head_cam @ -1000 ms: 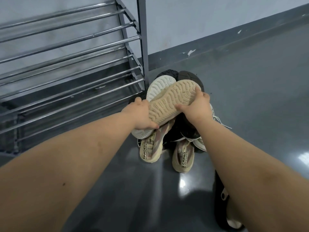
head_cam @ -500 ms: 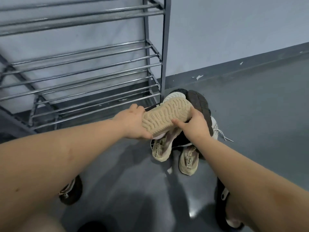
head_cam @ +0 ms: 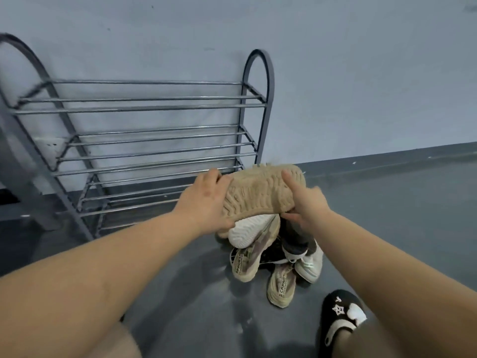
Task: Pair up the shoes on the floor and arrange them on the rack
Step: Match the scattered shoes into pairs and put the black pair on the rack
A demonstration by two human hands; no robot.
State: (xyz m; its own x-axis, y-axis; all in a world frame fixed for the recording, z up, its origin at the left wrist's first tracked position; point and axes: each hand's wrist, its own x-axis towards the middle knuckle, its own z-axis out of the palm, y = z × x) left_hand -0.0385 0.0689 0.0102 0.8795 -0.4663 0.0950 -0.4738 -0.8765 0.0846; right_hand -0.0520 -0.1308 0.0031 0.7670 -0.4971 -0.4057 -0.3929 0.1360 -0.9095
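Both hands clamp one beige sneaker [head_cam: 260, 195], sole turned toward the camera: the left hand [head_cam: 206, 202] curls round its left end, while the right hand [head_cam: 304, 202] grips the right end, index finger laid across the tread and thumb underneath. The sneaker is held in the air above the shoe pile [head_cam: 276, 257], just right of the rack's [head_cam: 154, 140] lower rails. Its sole is sandy tan with wavy, ribbed grooves. Directly below it lies a white-soled sneaker [head_cam: 245, 232], then two beige sneakers with printed lettering [head_cam: 280, 285], a pale sneaker [head_cam: 309, 264] and darker shoes, all on the grey floor [head_cam: 400, 228]. Nearer right sits a black slipper [head_cam: 340, 316] with white shapes.
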